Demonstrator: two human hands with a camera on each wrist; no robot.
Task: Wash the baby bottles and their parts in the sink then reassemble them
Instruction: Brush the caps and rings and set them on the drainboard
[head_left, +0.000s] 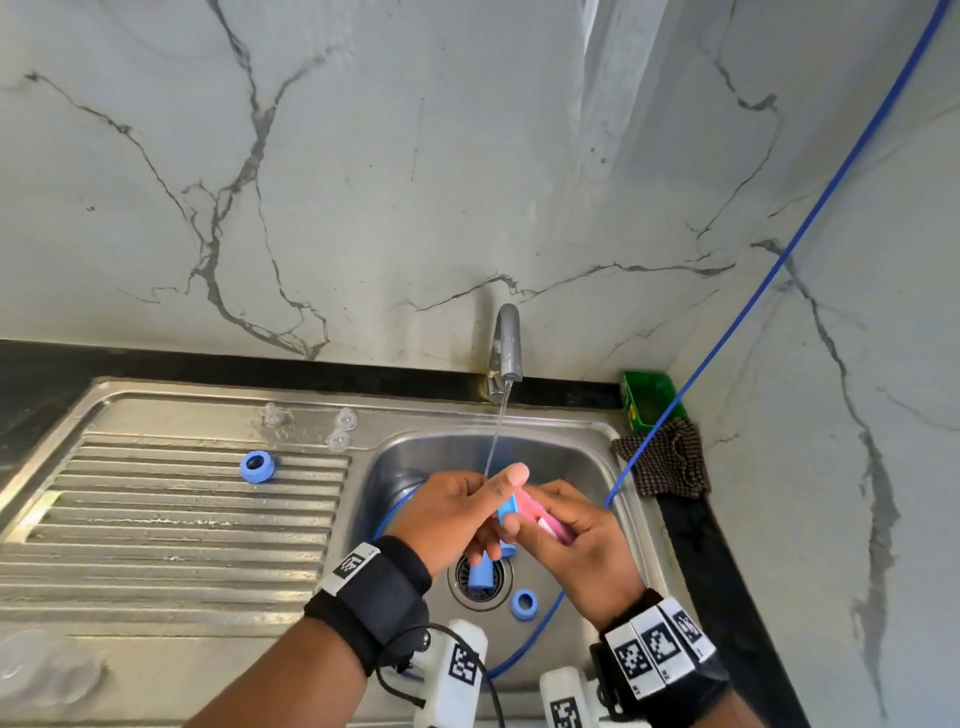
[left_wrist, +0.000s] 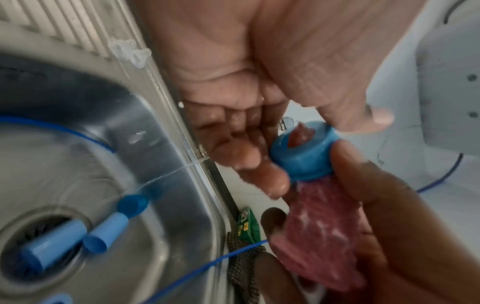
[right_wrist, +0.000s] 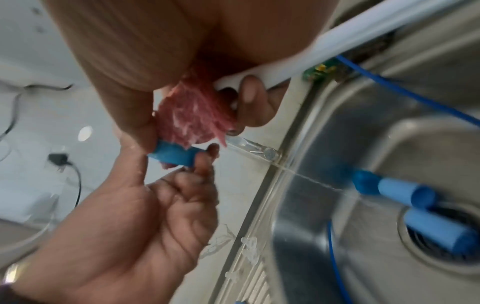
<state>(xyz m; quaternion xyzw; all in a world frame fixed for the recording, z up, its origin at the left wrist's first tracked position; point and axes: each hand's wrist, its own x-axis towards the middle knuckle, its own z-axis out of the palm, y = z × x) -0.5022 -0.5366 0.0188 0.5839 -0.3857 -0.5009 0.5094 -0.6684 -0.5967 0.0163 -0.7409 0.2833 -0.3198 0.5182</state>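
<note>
Over the sink basin (head_left: 582, 462) my left hand (head_left: 457, 512) pinches a blue bottle collar ring (head_left: 508, 510) (left_wrist: 303, 152) (right_wrist: 174, 154) between thumb and fingers. My right hand (head_left: 576, 540) grips a pink bristle brush (head_left: 540, 514) (left_wrist: 319, 232) (right_wrist: 194, 115) by its white handle (right_wrist: 259, 67), and the bristles are pushed through the ring. Blue tube-shaped caps (head_left: 480, 571) (left_wrist: 52, 246) (right_wrist: 441, 232) lie on the drain. A second blue ring (head_left: 523, 604) rests on the basin floor. A third ring (head_left: 257, 466) and three clear nipples (head_left: 338, 440) sit on the drainboard.
The tap (head_left: 506, 343) runs a thin stream of water (head_left: 496, 436) just behind my hands. A blue hose (head_left: 779, 260) drops from the upper right into the basin. A green box (head_left: 649, 400) and a checked cloth (head_left: 665, 462) sit at the right corner. Clear bottle shapes (head_left: 31, 670) lie front left.
</note>
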